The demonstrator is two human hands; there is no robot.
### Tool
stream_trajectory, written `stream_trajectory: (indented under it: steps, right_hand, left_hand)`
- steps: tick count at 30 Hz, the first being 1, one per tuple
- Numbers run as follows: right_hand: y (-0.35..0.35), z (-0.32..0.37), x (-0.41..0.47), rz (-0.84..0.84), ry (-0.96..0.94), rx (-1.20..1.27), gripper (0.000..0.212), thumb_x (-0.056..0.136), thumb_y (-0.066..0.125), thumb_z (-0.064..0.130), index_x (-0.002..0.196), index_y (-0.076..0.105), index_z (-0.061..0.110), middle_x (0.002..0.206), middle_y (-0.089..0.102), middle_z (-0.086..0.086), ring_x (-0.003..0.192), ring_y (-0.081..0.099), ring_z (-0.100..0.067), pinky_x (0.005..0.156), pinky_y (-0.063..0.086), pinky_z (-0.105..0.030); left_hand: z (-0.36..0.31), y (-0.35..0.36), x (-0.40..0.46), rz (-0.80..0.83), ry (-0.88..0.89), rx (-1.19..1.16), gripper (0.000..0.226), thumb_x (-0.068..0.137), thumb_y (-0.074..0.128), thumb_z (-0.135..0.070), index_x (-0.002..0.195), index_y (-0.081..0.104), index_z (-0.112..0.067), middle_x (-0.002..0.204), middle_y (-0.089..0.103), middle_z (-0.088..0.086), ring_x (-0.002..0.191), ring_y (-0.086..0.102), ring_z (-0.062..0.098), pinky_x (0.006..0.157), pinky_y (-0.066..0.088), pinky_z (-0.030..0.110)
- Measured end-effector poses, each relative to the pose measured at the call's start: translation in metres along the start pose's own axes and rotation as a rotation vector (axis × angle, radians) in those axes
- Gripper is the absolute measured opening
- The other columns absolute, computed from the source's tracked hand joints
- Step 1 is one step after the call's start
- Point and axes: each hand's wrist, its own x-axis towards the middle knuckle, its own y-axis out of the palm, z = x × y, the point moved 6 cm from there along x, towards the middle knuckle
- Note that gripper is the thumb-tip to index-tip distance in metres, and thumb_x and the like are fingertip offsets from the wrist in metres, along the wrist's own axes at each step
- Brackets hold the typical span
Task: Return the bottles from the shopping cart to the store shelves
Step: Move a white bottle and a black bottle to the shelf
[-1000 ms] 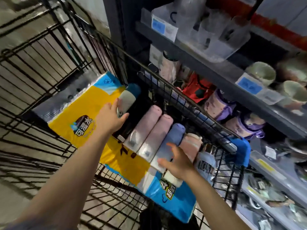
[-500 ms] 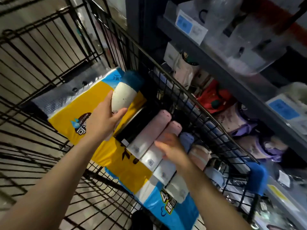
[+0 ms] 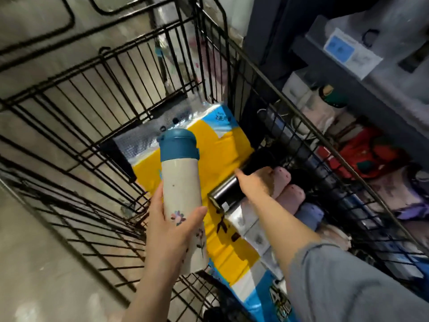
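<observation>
My left hand [image 3: 173,226] grips a cream bottle with a teal cap [image 3: 182,182] and holds it upright above the black wire shopping cart [image 3: 97,96]. My right hand [image 3: 254,182] reaches into the cart and curls round a black bottle [image 3: 226,192] lying on its side. Beside it lie two pink bottles [image 3: 290,191] and a lavender-blue bottle [image 3: 311,214], partly hidden under my right arm.
A yellow and blue pack of paper rolls [image 3: 222,147] lines the cart's bottom. To the right stand grey store shelves [image 3: 362,89] with a blue price tag [image 3: 341,49], a red item [image 3: 364,154] and cups and bottles behind the cart's wire wall.
My left hand has lifted the cream bottle out of the cart and turned it upright. My right hand has moved from the pink bottles to the black bottle.
</observation>
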Motion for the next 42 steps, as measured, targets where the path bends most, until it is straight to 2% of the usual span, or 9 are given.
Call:
stream_trajectory:
  steps: [7,11,19,23,27,30,33,37,42]
  right_hand:
    - [0.019,0.011,-0.002,0.038,0.032,0.123,0.094,0.096,0.045,0.054,0.148,-0.004,-0.007,0.151,0.024,-0.026,0.135,0.034,-0.036,0.106,0.032,-0.035]
    - [0.029,0.006,0.002,-0.067,0.108,0.321,0.101,0.091,0.056,0.051,0.15,-0.019,0.016,0.155,0.014,-0.022,0.136,0.032,-0.036,0.106,0.032,-0.037]
    - [0.02,-0.019,-0.025,-0.062,-0.07,0.643,0.097,0.079,0.078,0.028,0.152,0.014,0.023,0.148,0.038,-0.007,0.134,0.04,-0.027,0.104,0.036,-0.031]
    - [-0.003,-0.054,-0.059,0.123,-0.103,0.858,0.078,0.07,0.083,0.009,0.135,0.041,0.023,0.123,0.061,-0.003,0.102,0.063,-0.018,0.073,0.054,-0.024]
    - [-0.042,-0.094,-0.091,0.154,-0.216,0.884,0.095,0.058,0.085,-0.003,0.132,0.039,0.037,0.124,0.06,-0.003,0.109,0.061,-0.021,0.09,0.052,-0.042]
    - [-0.074,-0.125,-0.115,0.152,-0.253,0.89,0.093,0.059,0.082,-0.006,0.131,0.043,0.04,0.121,0.062,0.001,0.106,0.063,-0.018,0.083,0.053,-0.036]
    - [-0.105,-0.156,-0.133,0.151,-0.261,0.945,0.092,0.058,0.082,-0.006,0.131,0.046,0.036,0.116,0.066,0.003,0.098,0.066,-0.014,0.076,0.052,-0.03]
    - [-0.145,-0.197,-0.149,0.092,-0.343,0.953,0.096,0.047,0.079,0.008,0.132,0.044,0.034,0.112,0.067,0.007,0.091,0.067,-0.004,0.071,0.051,-0.02]
    - [-0.201,-0.266,-0.181,-0.015,-0.441,0.925,0.098,0.039,0.086,0.016,0.127,0.047,0.037,0.107,0.068,0.016,0.1,0.065,-0.006,0.085,0.05,-0.033]
  left_hand:
    - [-0.003,0.001,0.004,-0.045,0.04,-0.04,0.079,0.073,0.081,-0.014,0.138,0.04,-0.032,0.11,0.06,0.0,0.076,0.066,0.008,0.055,0.055,0.025]
    - [0.0,0.008,0.001,-0.014,0.028,-0.057,0.075,0.072,0.081,-0.014,0.13,0.042,-0.04,0.099,0.061,-0.012,0.076,0.066,0.005,0.054,0.054,0.023]
    - [0.001,0.005,0.003,-0.034,0.052,0.015,0.084,0.07,0.082,-0.025,0.137,0.035,-0.044,0.112,0.058,-0.01,0.082,0.064,0.002,0.063,0.057,0.029]
    - [-0.007,0.006,0.002,-0.023,0.122,0.072,0.085,0.064,0.085,-0.038,0.132,0.035,-0.048,0.114,0.057,-0.011,0.088,0.064,0.004,0.07,0.056,0.031]
    - [-0.012,0.012,-0.005,0.039,0.167,0.192,0.094,0.056,0.085,-0.048,0.133,0.032,-0.053,0.121,0.051,-0.015,0.102,0.058,0.011,0.079,0.053,0.035]
    - [-0.01,0.021,-0.017,0.07,0.169,0.202,0.098,0.05,0.082,-0.054,0.136,0.036,-0.047,0.123,0.054,-0.005,0.102,0.061,0.017,0.082,0.056,0.046]
    - [-0.012,0.04,-0.049,0.082,0.21,0.153,0.084,0.058,0.088,-0.03,0.13,0.045,-0.039,0.108,0.061,-0.006,0.086,0.065,0.007,0.068,0.057,0.027]
    - [-0.01,0.08,-0.11,0.139,0.255,0.121,0.095,0.049,0.083,-0.04,0.136,0.044,-0.029,0.11,0.065,0.0,0.089,0.067,0.016,0.069,0.057,0.032]
    - [-0.005,0.144,-0.195,0.16,0.322,0.119,0.088,0.054,0.083,-0.037,0.133,0.044,-0.039,0.121,0.063,-0.001,0.105,0.064,0.022,0.085,0.055,0.047]
